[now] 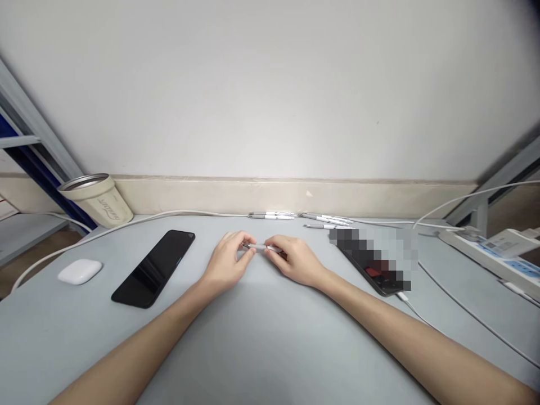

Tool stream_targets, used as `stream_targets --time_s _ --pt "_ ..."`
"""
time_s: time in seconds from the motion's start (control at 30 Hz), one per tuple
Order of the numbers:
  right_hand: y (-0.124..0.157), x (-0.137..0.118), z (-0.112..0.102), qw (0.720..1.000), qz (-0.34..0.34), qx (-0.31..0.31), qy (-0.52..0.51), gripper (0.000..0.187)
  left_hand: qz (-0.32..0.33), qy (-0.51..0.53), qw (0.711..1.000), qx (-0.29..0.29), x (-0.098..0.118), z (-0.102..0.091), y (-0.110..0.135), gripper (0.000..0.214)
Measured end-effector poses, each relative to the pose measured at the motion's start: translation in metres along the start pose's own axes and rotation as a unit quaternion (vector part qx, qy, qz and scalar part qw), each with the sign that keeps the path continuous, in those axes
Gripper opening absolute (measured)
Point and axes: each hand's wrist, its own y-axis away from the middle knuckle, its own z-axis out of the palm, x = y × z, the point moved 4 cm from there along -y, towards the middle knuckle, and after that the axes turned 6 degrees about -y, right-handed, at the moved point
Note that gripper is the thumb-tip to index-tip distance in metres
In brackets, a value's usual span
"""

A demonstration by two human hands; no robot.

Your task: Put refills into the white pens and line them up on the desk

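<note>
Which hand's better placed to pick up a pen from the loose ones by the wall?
Right, probably. The right hand sits closer to the loose white-and-grey pens than the left hand does. Both hands pinch the single pen between them, so either would have to let go first.

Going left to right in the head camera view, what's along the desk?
White earbud case, black phone, left hand, right hand, pixelated dark device, power strip.
</note>
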Motion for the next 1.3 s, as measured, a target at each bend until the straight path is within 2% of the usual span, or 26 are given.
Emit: stream_targets --time_s 0.2,0.47,0.57,0.7,0.77,0.9,1.1,1.3 --pt "0.0 0.0 0.0 1.0 -0.005 -0.002 0.003 0.018 -0.052 -0.021 0.998 -0.015 -0.003 0.002 0.0 0.03" --pt "0.001 -0.001 0.0 1.0 -0.011 -0.012 0.006 0.021 0.015 -0.011 1.0 0.001 0.002 -0.002 0.0 0.016" --pt "0.001 -0.001 -0.001 1.0 -0.013 -0.011 0.003 0.021 0.01 -0.002 1.0 0.013 0.002 -0.002 0.0 0.016" --pt "0.0 0.001 -0.006 0.998 -0.005 0.033 -0.045 0.022 -0.04 -0.002 0.999 0.028 -0.003 -0.001 0.0 0.031" --pt "-0.001 0.005 -0.01 0.994 0.016 0.071 -0.083 0.022 -0.051 0.0 0.998 0.024 -0.005 0.002 -0.001 0.032" --pt "-0.004 0.016 -0.014 0.98 0.057 0.111 -0.154 0.024 -0.049 0.001 0.999 0.008 -0.007 0.005 0.0 0.029" --pt "-0.005 0.019 -0.013 0.963 0.07 0.131 -0.223 0.025 -0.043 -0.003 0.999 0.003 -0.007 0.006 0.0 0.026" --pt "-0.003 0.017 -0.014 0.952 0.073 0.164 -0.249 0.025 -0.035 -0.004 0.999 -0.001 -0.006 0.007 0.0 0.026"
